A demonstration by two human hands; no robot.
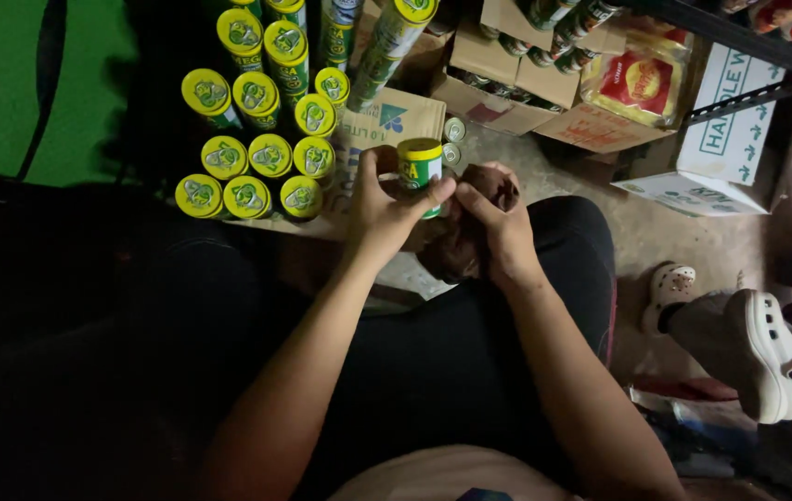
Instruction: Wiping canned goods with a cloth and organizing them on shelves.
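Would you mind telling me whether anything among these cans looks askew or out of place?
Mostly tidy: the yellow-lidded cans stand upright in rows. Two stacks behind them lean to the right instead of standing straight. The left hand holds one can, the right hand a dark cloth.

We see a small tin can [421, 168] with a yellow lid and a green and yellow label, standing nearly upright just right of the cluster of matching yellow-topped cans [257, 139], slightly lower than most of them. Just right of the can, touching it, sits a dark brown crumpled cloth [470, 218], bunched and partly hidden.
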